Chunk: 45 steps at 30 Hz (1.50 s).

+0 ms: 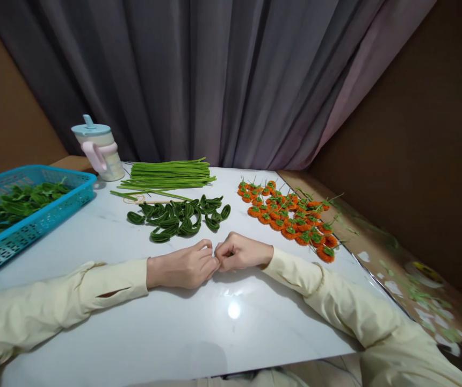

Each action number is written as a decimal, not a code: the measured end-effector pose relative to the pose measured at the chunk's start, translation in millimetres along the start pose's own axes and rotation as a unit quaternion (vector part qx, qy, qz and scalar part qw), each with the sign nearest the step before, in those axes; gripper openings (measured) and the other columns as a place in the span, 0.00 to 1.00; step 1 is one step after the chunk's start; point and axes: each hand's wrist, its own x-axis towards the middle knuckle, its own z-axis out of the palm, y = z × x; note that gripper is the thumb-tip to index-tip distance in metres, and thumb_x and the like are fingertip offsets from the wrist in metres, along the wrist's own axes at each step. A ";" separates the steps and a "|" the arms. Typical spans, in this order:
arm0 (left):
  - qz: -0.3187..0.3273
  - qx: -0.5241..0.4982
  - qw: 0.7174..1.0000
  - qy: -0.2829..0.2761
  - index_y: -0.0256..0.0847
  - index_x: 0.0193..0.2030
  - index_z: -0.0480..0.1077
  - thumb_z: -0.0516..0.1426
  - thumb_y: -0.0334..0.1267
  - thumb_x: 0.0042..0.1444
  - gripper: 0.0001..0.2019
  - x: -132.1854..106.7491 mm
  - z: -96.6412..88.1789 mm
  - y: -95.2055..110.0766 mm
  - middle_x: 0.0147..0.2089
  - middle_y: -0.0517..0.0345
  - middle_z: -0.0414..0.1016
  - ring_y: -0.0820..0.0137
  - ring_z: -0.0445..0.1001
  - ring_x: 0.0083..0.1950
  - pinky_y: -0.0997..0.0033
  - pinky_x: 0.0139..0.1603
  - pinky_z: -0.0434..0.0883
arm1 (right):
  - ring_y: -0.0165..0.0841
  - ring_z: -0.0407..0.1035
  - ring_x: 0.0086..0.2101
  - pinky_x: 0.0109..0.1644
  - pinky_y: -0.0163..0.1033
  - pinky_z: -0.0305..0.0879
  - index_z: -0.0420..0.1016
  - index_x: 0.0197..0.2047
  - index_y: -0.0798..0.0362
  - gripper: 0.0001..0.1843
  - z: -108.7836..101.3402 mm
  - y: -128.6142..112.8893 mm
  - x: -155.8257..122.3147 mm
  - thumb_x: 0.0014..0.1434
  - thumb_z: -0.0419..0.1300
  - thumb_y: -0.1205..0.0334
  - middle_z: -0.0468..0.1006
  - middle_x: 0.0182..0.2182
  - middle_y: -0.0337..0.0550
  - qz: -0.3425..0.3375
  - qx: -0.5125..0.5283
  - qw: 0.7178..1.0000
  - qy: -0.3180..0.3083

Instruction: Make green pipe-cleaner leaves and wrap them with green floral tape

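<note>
My left hand (188, 264) and my right hand (241, 251) meet over the middle of the white table, fingertips touching. Both have their fingers closed in a pinch; anything between them is hidden or too small to name. Just beyond my hands lies a loose pile of dark green looped pipe-cleaner leaves (174, 216). Behind that pile is a bundle of straight bright green pipe-cleaner stems (168, 174). To the right of my right hand, many small orange fuzzy pieces with green tops and thin wire ends (289, 232) are spread out in rows.
A blue plastic basket (33, 236) with green leaf pieces in it stands on the left. A cup with a blue lid and pink handle (108, 158) is at the back left. Scraps (394, 288) lie along the right side, below a brown panel. Grey curtains hang behind.
</note>
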 end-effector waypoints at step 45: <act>-0.014 0.023 1.000 -0.006 0.37 0.26 0.62 0.46 0.26 0.60 0.12 -4.7 6.5 -5.8 0.23 0.59 0.61 0.70 0.59 0.27 0.62 0.39 0.61 | 0.24 0.59 0.17 0.25 0.26 0.58 0.68 0.23 0.58 0.10 2.5 5.3 -3.5 0.55 0.51 0.72 0.69 0.14 0.35 -0.079 -0.210 0.972 0.069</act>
